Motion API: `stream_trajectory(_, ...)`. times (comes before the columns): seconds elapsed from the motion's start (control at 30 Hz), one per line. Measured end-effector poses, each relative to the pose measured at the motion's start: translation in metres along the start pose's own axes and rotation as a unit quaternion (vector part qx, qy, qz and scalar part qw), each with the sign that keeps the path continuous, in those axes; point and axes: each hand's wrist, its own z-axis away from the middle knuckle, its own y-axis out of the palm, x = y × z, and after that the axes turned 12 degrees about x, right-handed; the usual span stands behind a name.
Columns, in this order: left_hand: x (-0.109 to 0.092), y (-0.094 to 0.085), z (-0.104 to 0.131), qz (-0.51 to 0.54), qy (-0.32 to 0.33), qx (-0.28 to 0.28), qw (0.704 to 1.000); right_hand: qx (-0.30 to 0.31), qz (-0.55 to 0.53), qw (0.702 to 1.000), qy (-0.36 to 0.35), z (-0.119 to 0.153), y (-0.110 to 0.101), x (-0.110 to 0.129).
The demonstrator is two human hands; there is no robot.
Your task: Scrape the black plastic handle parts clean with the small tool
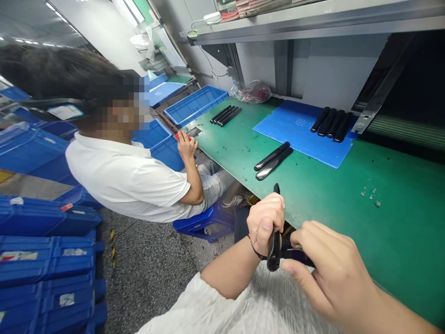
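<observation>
- Holding a long black piece (274,255), the left grip (266,222) is closing tightly around it beside the green surface (392,222).
- The right grip (327,264) is pinching a partly hidden dark object (295,254).
- Two black pieces (274,161) are lying nearby; four others (330,124) are resting on a blue mat (299,134).

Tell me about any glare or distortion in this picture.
All in the head view: ceiling lights show as bright streaks; glossy black pieces catch highlights; blue crates look stretched toward the left edge; square mosaic blurring hides part of the co-worker.
</observation>
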Motion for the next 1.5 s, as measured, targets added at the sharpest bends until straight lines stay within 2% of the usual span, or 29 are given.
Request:
stream_trajectory(0.17, -0.006, -0.006, -0.007, -0.041, 0.017, 0.071, 0.996, 0.025, 0.013, 0.999, 0.025, -0.006, 0.003, 0.007)
stream_trajectory(0.27, -0.009, -0.006, -0.01, -0.074, 0.028, 0.082, 0.993, 0.031, 0.037, 0.998, 0.033, -0.007, 0.004, 0.01)
stream_trajectory(0.43, -0.008, -0.002, -0.011, -0.121, 0.032, 0.066, 0.99, -0.005, 0.076, 0.997, 0.002, -0.008, 0.005, 0.011)
stream_trajectory(0.57, -0.005, 0.0, -0.009, -0.109, 0.04, 0.026, 0.993, -0.031, 0.097, 0.994, -0.027, -0.006, 0.007, 0.011)
stream_trajectory(0.67, -0.002, 0.003, -0.008, -0.1, 0.057, -0.006, 0.993, -0.035, 0.072, 0.996, -0.047, -0.003, 0.009, 0.009)
stream_trajectory(0.83, 0.002, 0.002, -0.004, -0.125, 0.037, -0.003, 0.992, -0.029, -0.019, 0.998, -0.052, -0.002, 0.007, 0.003)
stream_trajectory(0.93, 0.006, -0.005, 0.002, -0.147, 0.034, 0.04, 0.988, -0.007, -0.123, 0.992, -0.009, -0.004, 0.002, 0.004)
stream_trajectory(1.0, 0.007, -0.011, 0.005, -0.166, 0.041, 0.084, 0.982, 0.026, -0.189, 0.981, 0.041, -0.007, -0.001, 0.006)
stream_trajectory(1.07, 0.007, -0.015, 0.006, -0.188, 0.045, 0.102, 0.976, 0.042, -0.232, 0.968, 0.091, -0.01, -0.003, 0.006)
stream_trajectory(1.13, 0.007, -0.017, 0.006, -0.2, 0.046, 0.095, 0.974, 0.022, -0.25, 0.958, 0.141, -0.012, -0.004, 0.003)
stream_trajectory(1.23, 0.009, -0.016, 0.006, -0.19, 0.05, 0.085, 0.977, -0.05, -0.268, 0.94, 0.204, -0.011, -0.006, -0.006)
stream_trajectory(1.33, 0.012, -0.014, 0.006, -0.173, 0.047, 0.074, 0.981, -0.081, -0.28, 0.932, 0.214, -0.007, -0.009, -0.012)
stream_trajectory(1.5, 0.018, -0.011, 0.006, -0.118, 0.048, 0.056, 0.99, -0.077, -0.247, 0.95, 0.177, -0.001, -0.01, -0.012)
